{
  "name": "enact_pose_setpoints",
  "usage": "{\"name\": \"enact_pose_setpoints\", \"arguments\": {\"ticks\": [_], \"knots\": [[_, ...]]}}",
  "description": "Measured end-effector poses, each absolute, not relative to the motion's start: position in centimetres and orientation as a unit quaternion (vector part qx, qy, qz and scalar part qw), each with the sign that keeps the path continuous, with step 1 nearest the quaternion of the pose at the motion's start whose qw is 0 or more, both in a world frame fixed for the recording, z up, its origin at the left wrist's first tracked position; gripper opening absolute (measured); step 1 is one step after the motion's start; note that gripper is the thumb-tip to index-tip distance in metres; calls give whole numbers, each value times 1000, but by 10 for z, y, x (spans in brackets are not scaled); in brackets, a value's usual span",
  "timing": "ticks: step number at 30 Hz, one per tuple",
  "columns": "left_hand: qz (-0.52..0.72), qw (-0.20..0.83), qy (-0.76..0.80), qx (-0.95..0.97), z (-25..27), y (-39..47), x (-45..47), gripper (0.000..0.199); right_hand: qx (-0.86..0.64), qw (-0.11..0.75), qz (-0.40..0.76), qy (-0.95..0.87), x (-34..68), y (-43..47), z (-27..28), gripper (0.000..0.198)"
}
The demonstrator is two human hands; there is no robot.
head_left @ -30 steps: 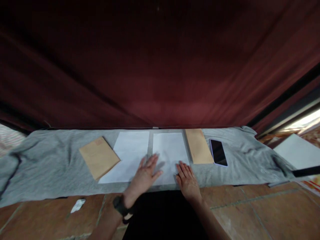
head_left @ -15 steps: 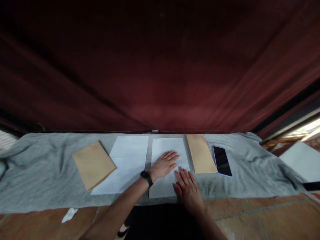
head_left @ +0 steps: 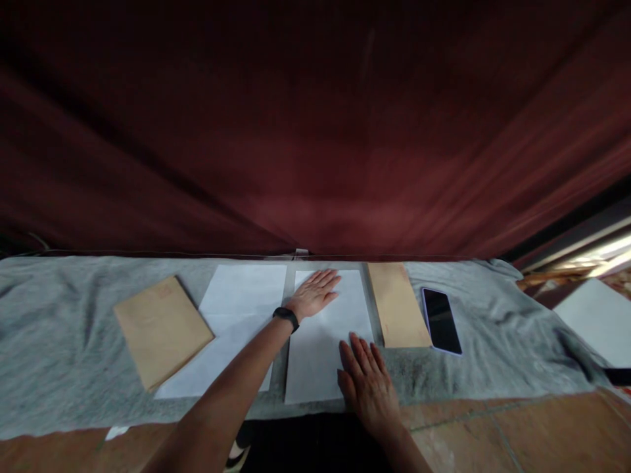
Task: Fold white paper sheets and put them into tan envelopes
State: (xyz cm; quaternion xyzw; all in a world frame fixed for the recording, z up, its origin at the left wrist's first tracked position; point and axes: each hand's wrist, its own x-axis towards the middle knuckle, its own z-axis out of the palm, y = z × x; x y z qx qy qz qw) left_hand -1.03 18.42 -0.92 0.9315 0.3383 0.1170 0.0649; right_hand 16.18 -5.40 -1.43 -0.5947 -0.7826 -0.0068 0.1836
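In the head view a white sheet of paper [head_left: 320, 355] lies on a grey cloth in front of me. My left hand [head_left: 315, 293], with a dark band on its wrist, rests flat on the sheet's upper part, fingers stretched toward the upper right. At the sheet's lower right edge my right hand [head_left: 369, 384] lies with fingers extended, its fingertips on or beside the paper. To the left is a creased white paper [head_left: 241, 295], partly covered by my left forearm and by a brown envelope [head_left: 162, 328]. Another brown envelope [head_left: 398, 305] lies right of the sheet.
A phone [head_left: 442, 320] with a purple edge lies beside the right envelope on the grey cloth [head_left: 503, 328]. Behind the cloth hangs a dark red curtain [head_left: 315, 164]. A white flat object [head_left: 596, 318] is at far right. Tiled floor [head_left: 458, 433] shows below.
My left hand has slid up and slightly left across the sheet. My right hand stays near the lower right edge. The view has shifted slightly.
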Motion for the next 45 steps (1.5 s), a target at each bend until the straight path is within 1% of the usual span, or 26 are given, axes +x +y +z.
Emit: {"name": "enact_pose_setpoints", "arguments": {"ticks": [9,12,14,17,21,23,31,35,39,45], "knots": [[115,51,395,910,-13,214,-24,57,-596,176,-16,-784,160,-53,-9,65],[120,40,430,894,-11,213,-25,58,-597,173,-33,-783,160,-53,-9,61],[130,39,427,894,-8,202,-22,59,-595,176,-41,-783,159,-53,-9,58],[136,56,348,926,-2,172,-10,56,-601,190,-41,-776,157,-53,-8,54],[88,90,188,974,2,138,14,50,-613,213,-34,-760,154,-53,-3,49],[77,90,169,978,1,136,24,48,-615,214,-33,-758,153,-53,-1,49],[83,61,255,961,-11,191,48,50,-619,210,-7,-757,155,-53,-2,53],[84,59,301,948,-13,204,54,53,-614,211,5,-760,157,-53,-6,56],[88,53,316,943,-12,196,54,54,-629,245,24,-738,160,-54,-11,59],[89,42,277,956,-14,161,35,54,-668,324,61,-667,161,-57,-20,53]]}}
